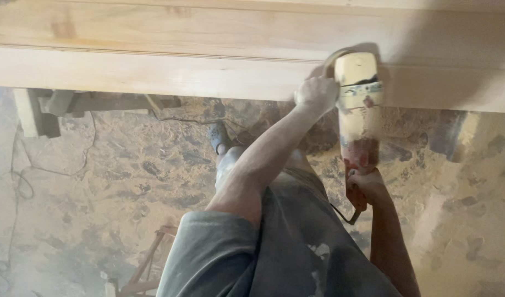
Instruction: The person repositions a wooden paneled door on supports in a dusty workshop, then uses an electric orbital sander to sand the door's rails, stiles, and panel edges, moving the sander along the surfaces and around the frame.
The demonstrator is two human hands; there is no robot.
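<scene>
Below you the floor is thick with pale sawdust, broken by darker patches where the dust lies thin. A thin cable trails across it at the left and loops toward the left edge of the view. Near the top left, under the long boards, you can see a wooden stand with short blocks and cross pieces, dusted over like the rest. At the bottom, left of middle, some reddish wooden sticks lie crossed on the floor. Light falls brighter on the right side, where the sawdust looks almost white, and a shadow darkens the top right corner.
</scene>
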